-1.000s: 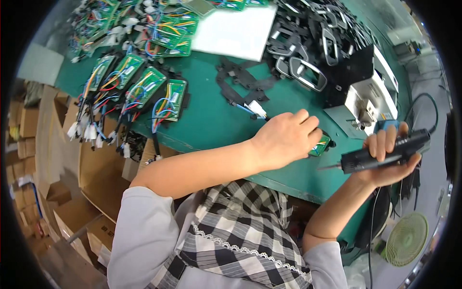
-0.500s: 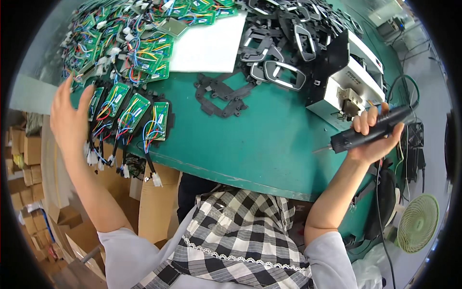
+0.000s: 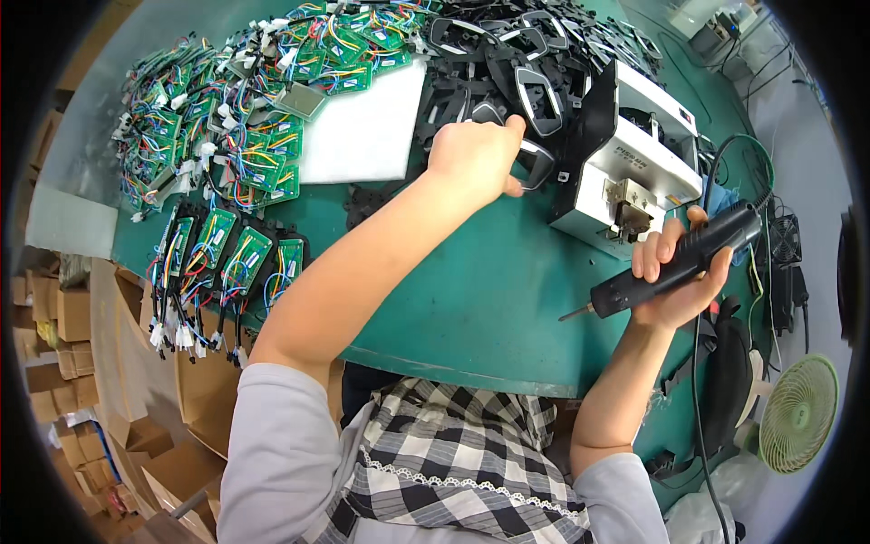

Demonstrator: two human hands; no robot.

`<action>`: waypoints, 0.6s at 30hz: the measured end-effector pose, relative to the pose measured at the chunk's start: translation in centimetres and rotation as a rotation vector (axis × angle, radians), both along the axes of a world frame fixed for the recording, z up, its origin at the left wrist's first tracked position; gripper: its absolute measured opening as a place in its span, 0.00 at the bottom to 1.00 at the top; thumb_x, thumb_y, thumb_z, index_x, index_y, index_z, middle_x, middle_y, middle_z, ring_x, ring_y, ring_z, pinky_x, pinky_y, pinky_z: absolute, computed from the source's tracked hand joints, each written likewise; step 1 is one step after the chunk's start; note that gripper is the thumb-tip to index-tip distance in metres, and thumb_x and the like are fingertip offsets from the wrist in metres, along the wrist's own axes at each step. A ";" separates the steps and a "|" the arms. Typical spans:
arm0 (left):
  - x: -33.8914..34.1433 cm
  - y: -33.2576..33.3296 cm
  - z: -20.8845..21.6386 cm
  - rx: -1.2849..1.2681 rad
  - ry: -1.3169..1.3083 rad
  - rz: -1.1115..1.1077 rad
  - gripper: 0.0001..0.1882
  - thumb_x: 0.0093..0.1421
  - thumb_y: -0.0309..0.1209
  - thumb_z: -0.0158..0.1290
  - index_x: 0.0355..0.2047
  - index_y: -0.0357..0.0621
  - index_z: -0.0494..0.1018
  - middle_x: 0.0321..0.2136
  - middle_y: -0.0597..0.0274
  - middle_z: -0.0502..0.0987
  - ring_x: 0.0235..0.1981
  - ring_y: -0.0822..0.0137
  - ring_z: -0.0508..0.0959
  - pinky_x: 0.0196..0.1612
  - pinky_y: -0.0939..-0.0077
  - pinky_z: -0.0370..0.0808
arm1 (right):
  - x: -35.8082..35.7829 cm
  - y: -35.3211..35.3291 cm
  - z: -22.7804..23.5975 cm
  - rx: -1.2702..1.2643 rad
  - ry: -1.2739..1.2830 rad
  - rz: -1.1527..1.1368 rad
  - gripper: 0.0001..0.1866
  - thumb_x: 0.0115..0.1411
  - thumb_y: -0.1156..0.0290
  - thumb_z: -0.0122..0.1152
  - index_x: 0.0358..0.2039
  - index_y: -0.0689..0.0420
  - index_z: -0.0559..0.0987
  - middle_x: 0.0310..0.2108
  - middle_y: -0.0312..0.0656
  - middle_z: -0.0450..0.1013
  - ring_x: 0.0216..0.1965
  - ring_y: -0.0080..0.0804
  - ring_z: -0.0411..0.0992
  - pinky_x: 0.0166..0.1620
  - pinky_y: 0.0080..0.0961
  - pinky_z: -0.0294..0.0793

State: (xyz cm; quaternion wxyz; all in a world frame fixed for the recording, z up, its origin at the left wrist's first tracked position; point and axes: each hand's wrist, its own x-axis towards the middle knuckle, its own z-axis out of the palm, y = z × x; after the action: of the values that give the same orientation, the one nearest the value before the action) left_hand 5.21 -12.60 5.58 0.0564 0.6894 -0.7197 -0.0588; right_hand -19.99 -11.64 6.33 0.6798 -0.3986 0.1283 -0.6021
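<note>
My left hand [image 3: 473, 159] reaches across to the pile of black plastic frames with silver rims. Its thumb and forefinger close about one black frame [image 3: 538, 167], partly hidden behind the hand. An electric screwdriver [image 3: 675, 260] is gripped in my right hand [image 3: 675, 295], its bit pointing left over the green table. Just beyond it stands a white screw feeder [image 3: 625, 172] with a black side. At the left, several green circuit boards [image 3: 246, 258] with coloured wires sit on black holders in a row, their connectors hanging over the table edge.
A heap of wired circuit boards [image 3: 263, 168] covers the far left, beside a white foam sheet [image 3: 362, 136]. More black frames [image 3: 539, 100] lie piled at the back. A green fan [image 3: 797, 412] stands at the right. Cardboard boxes [image 3: 86, 313] are stacked at the lower left.
My left hand has moved from the circuit boards on the left to the black frames at the back centre. My right hand still holds the screwdriver, now slightly lower and further left.
</note>
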 end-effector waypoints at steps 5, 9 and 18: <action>2.2 6.3 0.6 -0.092 0.609 -0.108 0.14 0.57 0.34 0.53 0.43 0.44 0.68 0.26 0.61 0.79 0.30 0.65 0.80 0.33 0.69 0.72 | -0.9 0.3 0.2 -0.090 -0.090 0.097 0.32 0.65 0.43 0.40 0.54 0.60 0.63 0.22 0.42 0.65 0.15 0.29 0.64 0.19 0.28 0.66; 3.4 8.4 -1.6 0.106 1.255 -0.115 0.15 0.64 0.35 0.46 0.46 0.40 0.68 0.41 0.60 0.77 0.40 0.72 0.75 0.40 0.75 0.70 | -0.7 0.2 0.4 -0.145 -0.130 0.161 0.33 0.65 0.43 0.41 0.55 0.62 0.61 0.23 0.43 0.65 0.15 0.29 0.64 0.19 0.27 0.66; 2.5 4.0 -2.9 -0.178 0.777 0.136 0.22 0.56 0.31 0.58 0.49 0.41 0.64 0.41 0.58 0.76 0.30 0.68 0.74 0.35 0.72 0.72 | 0.7 0.4 -0.5 -0.034 -0.064 0.057 0.31 0.64 0.42 0.41 0.53 0.59 0.65 0.21 0.42 0.65 0.14 0.29 0.64 0.19 0.27 0.66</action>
State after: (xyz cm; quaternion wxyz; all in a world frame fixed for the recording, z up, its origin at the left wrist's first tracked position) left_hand 7.69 -8.62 2.71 0.3873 0.6543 -0.6001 -0.2487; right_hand -19.31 -11.25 5.85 0.6935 -0.3941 0.0851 -0.5971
